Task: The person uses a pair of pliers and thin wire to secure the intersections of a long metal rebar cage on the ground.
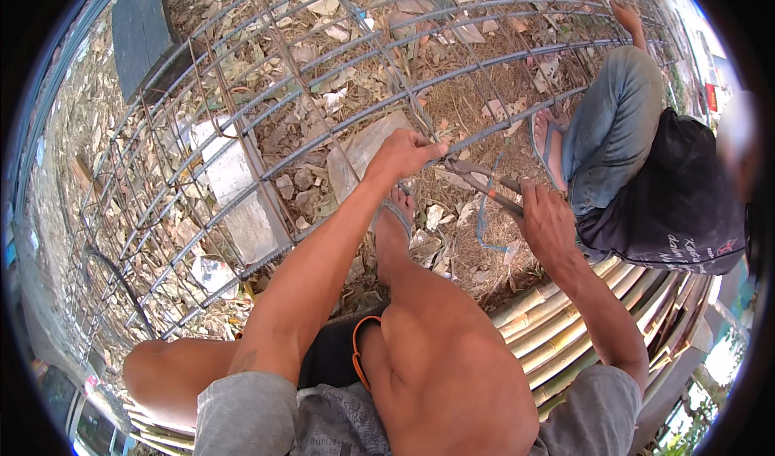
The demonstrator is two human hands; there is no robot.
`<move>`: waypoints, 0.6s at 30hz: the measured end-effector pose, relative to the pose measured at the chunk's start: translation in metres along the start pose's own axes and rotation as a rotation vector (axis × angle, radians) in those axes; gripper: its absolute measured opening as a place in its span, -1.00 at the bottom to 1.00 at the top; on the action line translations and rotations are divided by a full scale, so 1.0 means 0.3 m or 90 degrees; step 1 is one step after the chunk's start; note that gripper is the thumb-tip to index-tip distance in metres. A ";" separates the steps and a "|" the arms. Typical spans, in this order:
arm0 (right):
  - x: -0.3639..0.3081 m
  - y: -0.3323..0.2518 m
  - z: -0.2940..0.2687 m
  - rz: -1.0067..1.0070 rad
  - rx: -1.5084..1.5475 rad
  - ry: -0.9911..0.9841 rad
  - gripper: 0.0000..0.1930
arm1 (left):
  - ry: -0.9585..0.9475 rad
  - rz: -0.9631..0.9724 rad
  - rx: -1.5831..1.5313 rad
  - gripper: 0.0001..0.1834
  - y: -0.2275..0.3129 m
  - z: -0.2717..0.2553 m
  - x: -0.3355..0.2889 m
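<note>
My left hand (401, 156) is closed at a crossing of the steel rebar mesh (472, 135), thumb and forefinger pressed together on the bar. Any thin wire between those fingers is too small to make out. In my right hand (549, 223) I hold a pair of pincers (488, 187) by their handles, one of which carries an orange mark. The pincers' jaws reach the bar just right of my left fingertips. Beneath the pincers, a thin blue string (479, 222) lies on the ground.
A co-worker in jeans (617, 105) squats at the right, one hand (626, 16) by the far bars. Split bamboo poles (557, 327) lie behind me. Pale blocks (242, 189) and a dark board (141, 28) sit around the mesh. Rubble and dry leaves cover the ground.
</note>
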State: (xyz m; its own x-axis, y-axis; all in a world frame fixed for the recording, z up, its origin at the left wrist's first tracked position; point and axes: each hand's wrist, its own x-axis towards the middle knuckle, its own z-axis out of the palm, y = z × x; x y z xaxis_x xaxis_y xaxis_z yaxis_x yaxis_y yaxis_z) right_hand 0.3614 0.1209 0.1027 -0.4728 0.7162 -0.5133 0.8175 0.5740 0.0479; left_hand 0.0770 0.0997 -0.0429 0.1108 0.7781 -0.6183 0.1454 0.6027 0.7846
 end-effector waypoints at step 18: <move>-0.032 -0.056 0.058 0.100 0.317 -0.049 -0.73 | 0.101 0.006 0.000 -0.49 0.015 0.015 -0.018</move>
State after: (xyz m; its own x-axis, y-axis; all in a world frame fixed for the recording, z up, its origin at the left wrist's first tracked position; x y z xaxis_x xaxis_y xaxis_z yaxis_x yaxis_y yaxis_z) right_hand 0.3580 0.0975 0.0918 -0.3223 0.7361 -0.5952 0.9425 0.1904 -0.2748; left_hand 0.0816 0.0973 -0.0362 -0.0440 0.8017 -0.5961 0.1454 0.5954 0.7901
